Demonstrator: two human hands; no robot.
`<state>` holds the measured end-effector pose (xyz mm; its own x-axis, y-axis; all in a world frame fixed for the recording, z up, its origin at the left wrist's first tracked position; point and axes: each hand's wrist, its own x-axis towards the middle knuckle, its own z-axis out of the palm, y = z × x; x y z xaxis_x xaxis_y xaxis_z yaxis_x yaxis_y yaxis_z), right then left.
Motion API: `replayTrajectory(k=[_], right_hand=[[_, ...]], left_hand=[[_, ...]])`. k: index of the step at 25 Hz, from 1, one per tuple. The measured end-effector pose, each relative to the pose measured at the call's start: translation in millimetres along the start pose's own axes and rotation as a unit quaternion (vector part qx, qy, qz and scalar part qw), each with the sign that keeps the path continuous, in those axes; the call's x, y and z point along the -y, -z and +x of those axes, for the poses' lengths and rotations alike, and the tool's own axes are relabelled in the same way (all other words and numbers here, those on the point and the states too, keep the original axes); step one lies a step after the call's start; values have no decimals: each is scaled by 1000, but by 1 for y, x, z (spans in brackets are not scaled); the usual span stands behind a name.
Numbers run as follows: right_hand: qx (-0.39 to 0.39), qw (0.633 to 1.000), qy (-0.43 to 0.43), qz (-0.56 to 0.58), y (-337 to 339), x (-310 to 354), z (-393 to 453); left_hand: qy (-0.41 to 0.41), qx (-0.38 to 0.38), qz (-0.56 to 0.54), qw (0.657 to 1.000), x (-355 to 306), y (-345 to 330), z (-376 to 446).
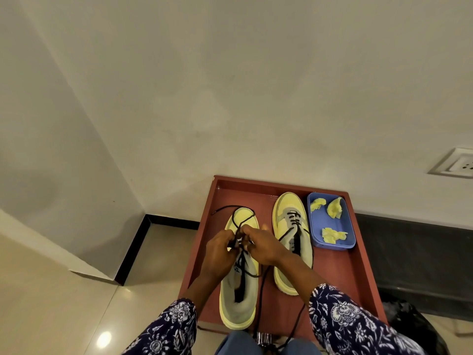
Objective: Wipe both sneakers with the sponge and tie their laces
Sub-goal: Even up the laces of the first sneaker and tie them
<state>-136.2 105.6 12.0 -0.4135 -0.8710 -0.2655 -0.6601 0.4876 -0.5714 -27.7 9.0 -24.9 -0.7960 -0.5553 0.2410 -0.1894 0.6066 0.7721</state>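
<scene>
Two yellow and grey sneakers stand side by side on a reddish-brown tray point(358, 275), toes toward the wall. Over the left sneaker point(238, 298), my left hand point(220, 252) and my right hand point(261, 245) meet and both pinch its black lace point(239, 219), which loops across the toe. The right sneaker point(291, 224) stands untouched, its black lace loose and trailing down over the tray's near edge. Three yellow sponge pieces point(334, 207) lie in a blue plastic tub point(350, 226) at the tray's far right.
The tray sits against a pale wall with a black skirting. A wall corner juts out at left over a glossy tiled floor. A white socket point(458, 163) is on the wall at right. A dark bag point(409, 321) lies right of the tray.
</scene>
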Motion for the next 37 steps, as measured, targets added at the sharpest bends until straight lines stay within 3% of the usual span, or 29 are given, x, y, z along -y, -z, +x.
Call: replayTrajectory(k=[3,6,9,16,18,21,24,30,34,37], right_hand=[[-2,997,7,-70,5,5,-1],[24,981,-41,-189,11,17,-3],[37,975,-99,-194,9,25,-8],[45,984,-150,-83,15,19,-13],[55,987,-144,41,16,16,-13],[46,941,-156,296,14,14,-21],[-24,891,-173,418,3,13,-27],[-146,886,-185,399,-2,16,-25],[-140,876,-172,428,13,20,-26],[-118,889,-153,415,21,23,-30]], left_hand=[[49,36,-28,998,0,5,0],[81,57,-39,994,-2,8,-2],[98,46,-35,994,-5,7,-3],[122,43,-39,991,-7,6,-6],[128,55,-38,989,-8,6,-6],[156,57,-56,985,-11,6,-8],[179,49,-74,980,-16,8,-8],[195,40,-80,977,-23,11,-9],[203,38,-66,976,-27,13,-9],[214,35,-69,974,-30,13,-10]])
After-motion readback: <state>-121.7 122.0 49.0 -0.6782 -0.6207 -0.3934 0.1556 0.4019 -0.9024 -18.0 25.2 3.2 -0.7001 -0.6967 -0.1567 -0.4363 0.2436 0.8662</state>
